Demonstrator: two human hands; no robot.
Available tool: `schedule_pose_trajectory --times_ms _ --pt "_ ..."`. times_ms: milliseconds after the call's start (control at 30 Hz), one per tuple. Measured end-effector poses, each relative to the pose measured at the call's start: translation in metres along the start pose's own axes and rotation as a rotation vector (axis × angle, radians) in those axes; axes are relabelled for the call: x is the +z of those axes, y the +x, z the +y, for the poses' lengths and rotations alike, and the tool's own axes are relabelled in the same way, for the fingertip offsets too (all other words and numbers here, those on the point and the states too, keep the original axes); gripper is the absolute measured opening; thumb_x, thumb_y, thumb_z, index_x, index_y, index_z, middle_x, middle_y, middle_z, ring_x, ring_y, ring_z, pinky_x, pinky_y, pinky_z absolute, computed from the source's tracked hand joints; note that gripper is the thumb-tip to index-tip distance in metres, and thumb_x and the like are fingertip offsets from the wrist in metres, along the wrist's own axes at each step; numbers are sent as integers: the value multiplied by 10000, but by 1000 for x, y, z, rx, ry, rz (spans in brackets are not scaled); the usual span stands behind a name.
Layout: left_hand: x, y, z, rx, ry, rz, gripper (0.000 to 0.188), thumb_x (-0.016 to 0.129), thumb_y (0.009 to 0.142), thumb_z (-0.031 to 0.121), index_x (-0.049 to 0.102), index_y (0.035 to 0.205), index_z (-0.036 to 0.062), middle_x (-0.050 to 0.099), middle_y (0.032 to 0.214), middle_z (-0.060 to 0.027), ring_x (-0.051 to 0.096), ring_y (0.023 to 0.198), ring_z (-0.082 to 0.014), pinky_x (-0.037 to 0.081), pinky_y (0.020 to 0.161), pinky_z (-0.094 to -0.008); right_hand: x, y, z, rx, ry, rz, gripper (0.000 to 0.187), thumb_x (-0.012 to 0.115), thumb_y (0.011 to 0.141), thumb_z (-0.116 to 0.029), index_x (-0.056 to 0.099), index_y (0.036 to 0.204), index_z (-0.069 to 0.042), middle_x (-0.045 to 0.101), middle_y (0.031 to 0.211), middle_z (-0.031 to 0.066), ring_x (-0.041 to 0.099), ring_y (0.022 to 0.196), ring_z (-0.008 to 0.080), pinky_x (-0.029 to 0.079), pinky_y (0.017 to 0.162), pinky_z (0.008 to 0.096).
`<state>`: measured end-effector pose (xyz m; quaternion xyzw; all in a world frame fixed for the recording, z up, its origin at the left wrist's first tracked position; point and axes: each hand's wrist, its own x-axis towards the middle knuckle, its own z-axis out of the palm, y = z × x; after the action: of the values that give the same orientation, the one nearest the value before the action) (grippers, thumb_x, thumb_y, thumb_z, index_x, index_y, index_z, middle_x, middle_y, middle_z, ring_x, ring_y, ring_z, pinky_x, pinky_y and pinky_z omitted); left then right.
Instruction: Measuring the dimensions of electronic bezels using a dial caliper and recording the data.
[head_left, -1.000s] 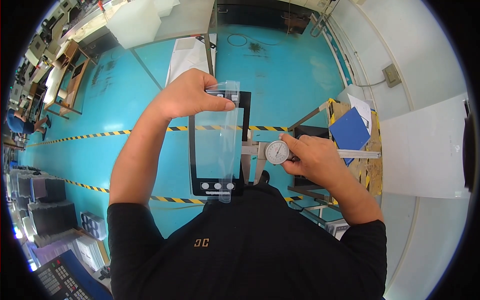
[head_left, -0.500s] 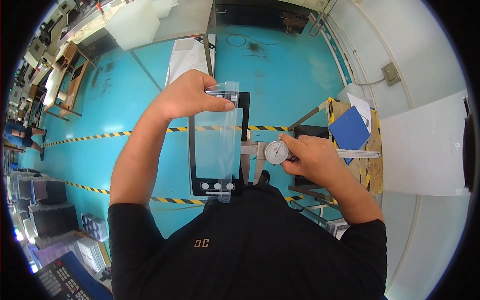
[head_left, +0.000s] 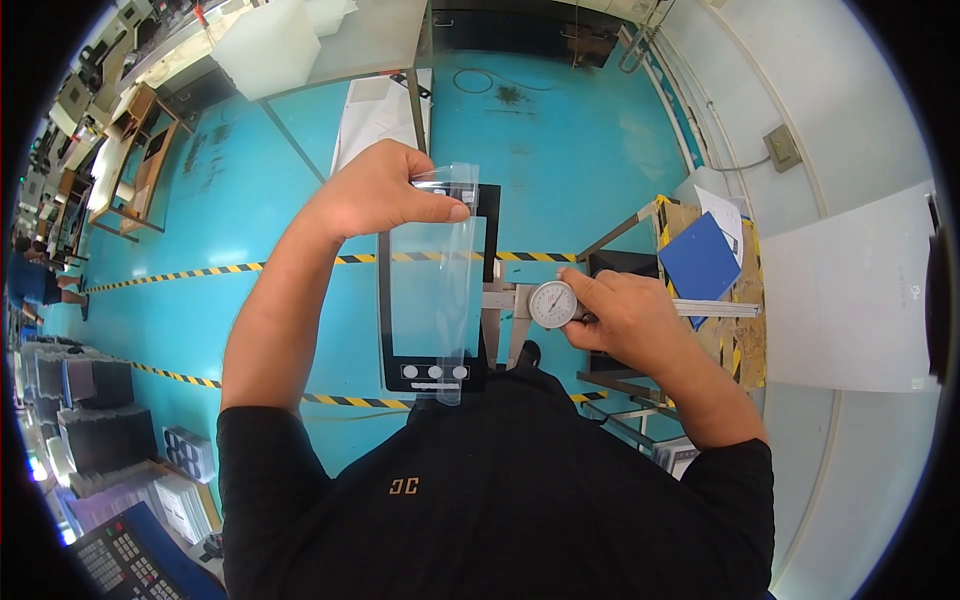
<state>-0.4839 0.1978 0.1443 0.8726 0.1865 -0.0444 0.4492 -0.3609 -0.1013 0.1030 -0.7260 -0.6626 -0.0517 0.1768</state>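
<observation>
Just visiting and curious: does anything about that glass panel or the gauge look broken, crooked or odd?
Nothing looks damaged. The left hand holds the black-framed clear panel upright by its top edge, and a clear film sleeve sticks out past its lower edge. The right hand holds a dial caliper against the panel's side.

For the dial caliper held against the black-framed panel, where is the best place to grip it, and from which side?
Grip the dial caliper at the slide just right of its round dial, coming from the right, as the right hand does now. The beam runs out rightward as a long bar, and the jaws lie left at the panel, which the left hand pinches at its top edge.
</observation>
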Motion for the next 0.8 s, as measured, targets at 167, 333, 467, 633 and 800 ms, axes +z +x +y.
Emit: schedule_pose_trajectory --times_ms 167,333,467,633,800 --pt "0 0 -1 -12 4 -10 334 844 732 321 723 765 11 610 646 -16 515 620 -102 432 599 -279 1 -2 0 27 -30 -31 499 792 703 -257 642 1153 -102 596 706 51 638 628 221 511 548 342" --pt "2 2 -4 11 -11 10 326 849 731 309 725 768 10 621 650 -22 529 622 -102 438 601 -278 1 -1 0 -2 -16 24 483 788 675 -169 653 1125 -57 561 668 47 610 585 214 496 522 341" --pt "1 3 -8 -3 -15 -1 323 851 732 302 726 770 7 628 654 -24 541 624 -100 448 607 -274 1 -1 0 4 -30 15 491 789 672 -187 656 1129 -69 563 670 43 613 589 213 497 522 337" --pt "1 3 -8 6 -28 -5 325 854 730 303 726 770 6 627 652 -22 539 620 -100 446 600 -275 2 -2 0 7 -42 14 494 790 671 -197 657 1132 -79 565 672 41 617 594 212 494 519 338" --pt "1 4 -7 7 -24 -9 327 855 730 304 727 773 7 626 652 -20 535 616 -101 442 593 -278 2 -2 0 8 -42 17 494 792 672 -204 659 1132 -83 566 677 41 619 597 214 495 520 340"
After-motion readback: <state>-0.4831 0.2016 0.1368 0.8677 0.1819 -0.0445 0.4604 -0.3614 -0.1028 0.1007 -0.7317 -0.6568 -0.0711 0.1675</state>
